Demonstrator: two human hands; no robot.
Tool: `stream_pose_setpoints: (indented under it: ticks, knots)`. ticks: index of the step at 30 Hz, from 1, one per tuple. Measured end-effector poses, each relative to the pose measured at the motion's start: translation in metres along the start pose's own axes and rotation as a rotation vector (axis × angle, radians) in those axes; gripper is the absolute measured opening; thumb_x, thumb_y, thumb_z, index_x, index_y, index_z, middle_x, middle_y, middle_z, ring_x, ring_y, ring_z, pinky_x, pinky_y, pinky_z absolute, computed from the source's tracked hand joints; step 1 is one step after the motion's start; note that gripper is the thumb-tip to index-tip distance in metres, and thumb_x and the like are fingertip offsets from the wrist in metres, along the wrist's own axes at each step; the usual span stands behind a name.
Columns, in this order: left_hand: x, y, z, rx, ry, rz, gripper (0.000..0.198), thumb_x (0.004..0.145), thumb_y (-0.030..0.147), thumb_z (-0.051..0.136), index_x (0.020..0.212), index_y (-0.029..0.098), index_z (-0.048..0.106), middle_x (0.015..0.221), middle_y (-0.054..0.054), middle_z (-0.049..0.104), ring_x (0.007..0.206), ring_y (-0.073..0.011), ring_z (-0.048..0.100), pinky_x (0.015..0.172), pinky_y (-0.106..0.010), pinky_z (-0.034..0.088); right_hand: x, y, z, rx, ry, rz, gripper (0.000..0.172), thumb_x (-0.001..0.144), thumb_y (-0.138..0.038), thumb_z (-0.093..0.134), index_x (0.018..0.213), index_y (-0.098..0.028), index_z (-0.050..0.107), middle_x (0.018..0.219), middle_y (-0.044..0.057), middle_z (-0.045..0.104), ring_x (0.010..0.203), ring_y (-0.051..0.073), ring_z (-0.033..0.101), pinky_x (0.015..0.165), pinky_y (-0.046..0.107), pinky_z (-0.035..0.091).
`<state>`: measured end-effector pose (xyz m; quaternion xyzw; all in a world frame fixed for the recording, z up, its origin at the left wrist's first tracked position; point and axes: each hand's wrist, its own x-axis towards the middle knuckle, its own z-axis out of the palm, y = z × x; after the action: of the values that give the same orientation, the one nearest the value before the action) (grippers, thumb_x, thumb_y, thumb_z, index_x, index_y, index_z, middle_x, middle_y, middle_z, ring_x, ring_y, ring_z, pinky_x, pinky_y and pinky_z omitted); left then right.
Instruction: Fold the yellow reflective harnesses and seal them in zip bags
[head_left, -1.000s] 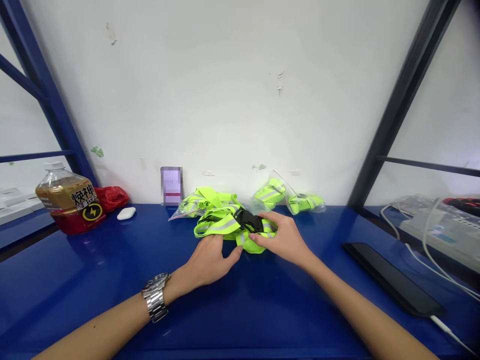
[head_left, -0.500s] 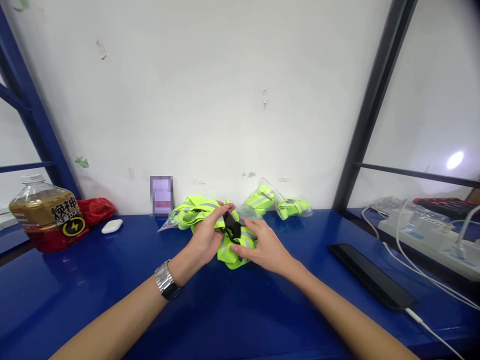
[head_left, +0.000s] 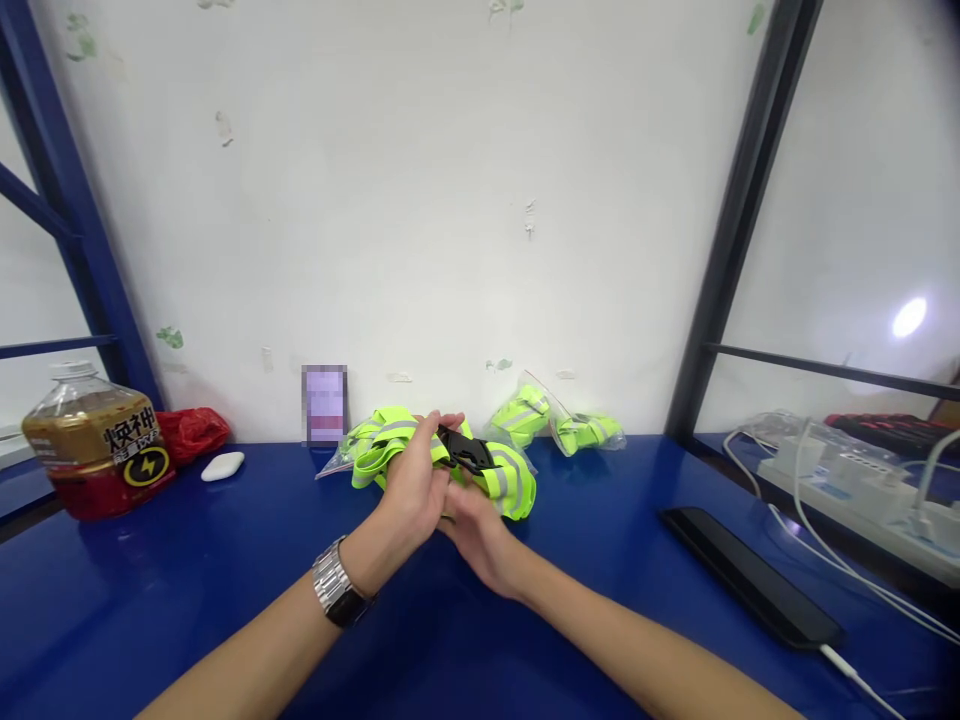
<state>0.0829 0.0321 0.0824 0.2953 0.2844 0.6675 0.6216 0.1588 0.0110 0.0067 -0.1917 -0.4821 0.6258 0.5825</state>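
- The left hand (head_left: 409, 490) has its grip curled tight round a bright yellow-green strap bundle (head_left: 514, 480). Its fingertips (head_left: 442, 422) lie on top, right by a black buckle (head_left: 466, 452).
- The buckle sits on top of the bundle, touching the left fingers, w/ its long end pointing right.
- The right hand (head_left: 480, 535) is low & in front of the bundle, pressed up to the left hand. Its fingers are hidden behind the left hand & the straps, so can't tell if that grip is pinching or spread.
- The bundle is at the middle of the blue table (head_left: 187, 580), toward the back near the white wall (head_left: 420, 200). A part w/ grey shiny stripes sticks out on the right side.
- A silver watch (head_left: 339, 590) is on the left wrist.
- Behind the bundle, by the wall, more yellow-green straps lie in clear bags (head_left: 581, 432).
- A small card (head_left: 324, 405) w/ a blurred front leans on the wall, just left of the bundle.
- Far left: a big bottle (head_left: 94, 450) w/ brown drink & a red label. A red bag (head_left: 193, 432) is just beside it, & a small white case (head_left: 223, 466) is near.
- Right side: a black phone (head_left: 750, 575) lies flat on the table w/ a white cable (head_left: 855, 680) in its near end.
- Further right, a white power strip (head_left: 847, 470) w/ cables sits past the black post (head_left: 720, 290).
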Motion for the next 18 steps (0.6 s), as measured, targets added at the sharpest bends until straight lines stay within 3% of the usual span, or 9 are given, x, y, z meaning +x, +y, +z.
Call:
stream_pose_setpoints:
  ticks: [2,5,8,11,15,18]
  knots:
    - [-0.001,-0.002,-0.008,0.053,-0.023,-0.013,0.015,0.069,0.027,0.07,0.076,0.013,0.07,0.097,-0.007,0.07,0.091,-0.0189,0.065,0.076,-0.026,0.05,0.007,-0.008,-0.004,0.138,0.134,-0.053,0.06,0.075,-0.054,0.067,0.129,-0.031,0.053,0.12,0.002,0.065,0.105,0.022,0.061,0.087,0.036,0.05]
    - [-0.001,-0.008,-0.022,0.137,-0.036,-0.027,0.014,0.069,0.024,0.069,0.079,0.014,0.071,0.102,-0.006,0.07,0.097,-0.0193,0.063,0.075,-0.024,0.049,0.011,-0.019,-0.009,0.193,0.379,-0.095,0.055,0.075,-0.049,0.068,0.125,-0.03,0.056,0.109,0.0,0.067,0.099,0.021,0.062,0.078,0.031,0.051]
    - [-0.001,-0.014,-0.037,0.194,-0.018,-0.043,0.012,0.072,0.02,0.065,0.079,0.014,0.072,0.108,-0.008,0.069,0.105,-0.0203,0.061,0.081,-0.024,0.048,0.009,-0.022,-0.012,0.161,0.544,-0.139,0.032,0.07,-0.038,0.073,0.097,-0.021,0.069,0.099,0.002,0.068,0.103,0.022,0.06,0.078,0.028,0.05]
    - [-0.004,-0.017,-0.052,0.286,0.012,-0.063,0.013,0.076,0.019,0.062,0.084,0.015,0.072,0.116,-0.008,0.067,0.111,-0.0217,0.059,0.089,-0.026,0.047,0.006,-0.018,-0.016,0.045,0.615,-0.133,0.021,0.066,-0.032,0.072,0.08,-0.017,0.07,0.096,0.004,0.069,0.1,0.024,0.061,0.077,0.029,0.051]
    - [-0.007,-0.017,-0.072,0.423,-0.001,-0.062,0.023,0.075,0.027,0.069,0.097,0.019,0.07,0.128,-0.008,0.06,0.124,-0.0263,0.051,0.1,-0.034,0.041,0.001,-0.012,-0.027,-0.191,0.645,-0.087,0.022,0.067,-0.031,0.064,0.082,-0.015,0.069,0.099,0.008,0.07,0.099,0.026,0.063,0.08,0.033,0.052]
    - [-0.007,-0.017,-0.087,0.516,-0.02,-0.047,0.03,0.074,0.031,0.07,0.101,0.019,0.067,0.125,-0.011,0.062,0.126,-0.0295,0.049,0.104,-0.042,0.037,-0.004,-0.008,-0.035,-0.333,0.623,-0.069,0.022,0.067,-0.025,0.058,0.084,-0.016,0.067,0.098,0.009,0.071,0.095,0.025,0.065,0.081,0.033,0.053]
